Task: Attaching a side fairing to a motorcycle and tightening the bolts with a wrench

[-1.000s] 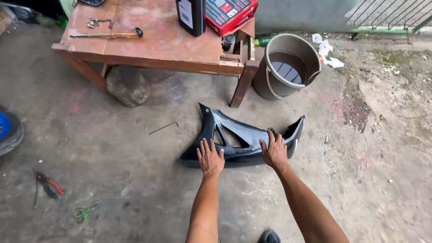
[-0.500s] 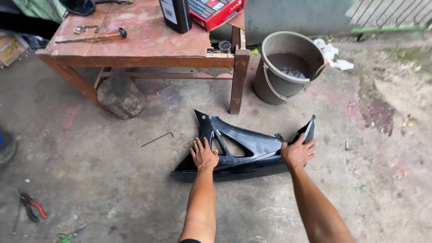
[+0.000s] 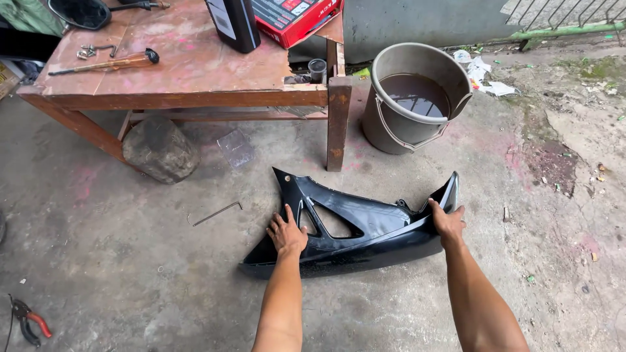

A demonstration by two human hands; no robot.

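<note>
A glossy black plastic motorcycle fairing panel [image 3: 365,228] lies on the concrete floor in front of me, with a triangular cut-out near its left part. My left hand [image 3: 287,233] rests flat on the panel's left side, just beside the cut-out. My right hand [image 3: 448,221] grips the panel's upturned right end, fingers wrapped over its edge. Both forearms reach in from the bottom of the view.
A worn wooden table [image 3: 195,98] stands behind the panel, carrying a screwdriver [image 3: 104,64], a dark bottle [image 3: 233,23] and a red box [image 3: 293,16]. A grey bucket [image 3: 391,130] of dark liquid stands right of its leg. A rock [image 3: 160,148], a hex key [image 3: 215,213] and red-handled pliers [image 3: 26,319] lie on the floor.
My right hand slid outward to the panel's right tip and closed on it. My left hand shifted slightly on the left side. The view moved closer and to the right.
</note>
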